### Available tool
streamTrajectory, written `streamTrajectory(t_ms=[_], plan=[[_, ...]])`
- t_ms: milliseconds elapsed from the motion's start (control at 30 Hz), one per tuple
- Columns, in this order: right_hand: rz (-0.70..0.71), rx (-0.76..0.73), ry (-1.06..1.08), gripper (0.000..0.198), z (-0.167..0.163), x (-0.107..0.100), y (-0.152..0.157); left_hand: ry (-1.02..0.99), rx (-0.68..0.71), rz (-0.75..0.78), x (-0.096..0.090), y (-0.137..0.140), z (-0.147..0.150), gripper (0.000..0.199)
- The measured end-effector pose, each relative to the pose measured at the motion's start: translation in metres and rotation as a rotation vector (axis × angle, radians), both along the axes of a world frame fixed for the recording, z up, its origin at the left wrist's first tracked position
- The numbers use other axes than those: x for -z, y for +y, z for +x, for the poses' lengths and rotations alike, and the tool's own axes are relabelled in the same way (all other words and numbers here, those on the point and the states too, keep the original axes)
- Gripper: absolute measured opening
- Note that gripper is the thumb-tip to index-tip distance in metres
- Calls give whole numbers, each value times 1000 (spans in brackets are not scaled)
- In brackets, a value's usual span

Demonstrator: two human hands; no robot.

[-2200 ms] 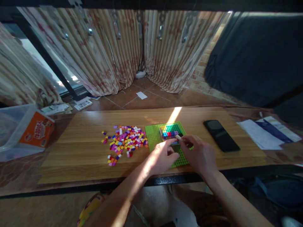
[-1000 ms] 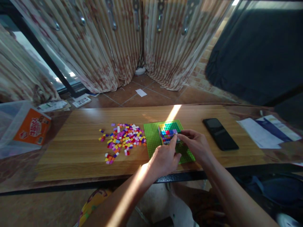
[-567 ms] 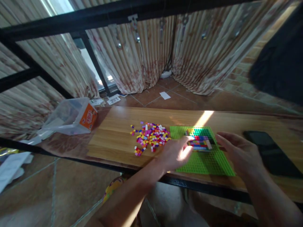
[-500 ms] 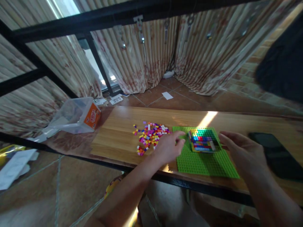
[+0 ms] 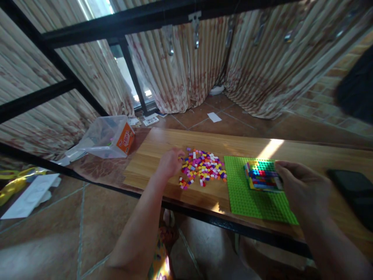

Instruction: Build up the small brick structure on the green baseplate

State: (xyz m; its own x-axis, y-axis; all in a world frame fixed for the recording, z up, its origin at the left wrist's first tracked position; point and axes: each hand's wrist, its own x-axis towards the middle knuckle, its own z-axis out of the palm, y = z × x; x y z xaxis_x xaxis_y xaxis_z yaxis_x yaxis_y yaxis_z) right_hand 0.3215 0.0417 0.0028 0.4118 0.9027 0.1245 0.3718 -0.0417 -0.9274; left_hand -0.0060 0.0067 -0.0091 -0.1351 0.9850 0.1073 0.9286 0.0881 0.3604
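My left hand point(image 5: 169, 162) is at the left edge of a pile of small multicoloured toy bricks point(image 5: 204, 165). Its fingers are curled together, their tips at a few stray bricks; what lies between them is too small to make out. A low block of stacked bricks point(image 5: 262, 177) in rows of several colours stands on a green studded baseplate point(image 5: 244, 202). My right hand point(image 5: 304, 186) is at the right end of that block, thumb and fingers drawn together. The hand covers this end, and whatever its fingertips hold is hidden.
A clear plastic box point(image 5: 107, 136) with an orange label stands at the left end of the wooden table point(image 5: 148, 155). To the right of my right hand lies a dark phone-like slab point(image 5: 351, 194). Curtains point(image 5: 180, 77) hang beyond the table, behind a black metal bar point(image 5: 151, 25).
My left hand has moved left from beside the baseplate to the far side of the pile. My right hand has closed in on the block's right end. The view has shifted slightly.
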Motion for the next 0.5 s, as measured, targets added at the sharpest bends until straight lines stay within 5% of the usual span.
streamTrajectory(t_ms=[233,500], plan=[[1,-21,8,28,-3,4,2,7,95,49,-2,3,18,31],[3,-34,47,22,-9,-3,1,69,-4,52,5,25,44,27]])
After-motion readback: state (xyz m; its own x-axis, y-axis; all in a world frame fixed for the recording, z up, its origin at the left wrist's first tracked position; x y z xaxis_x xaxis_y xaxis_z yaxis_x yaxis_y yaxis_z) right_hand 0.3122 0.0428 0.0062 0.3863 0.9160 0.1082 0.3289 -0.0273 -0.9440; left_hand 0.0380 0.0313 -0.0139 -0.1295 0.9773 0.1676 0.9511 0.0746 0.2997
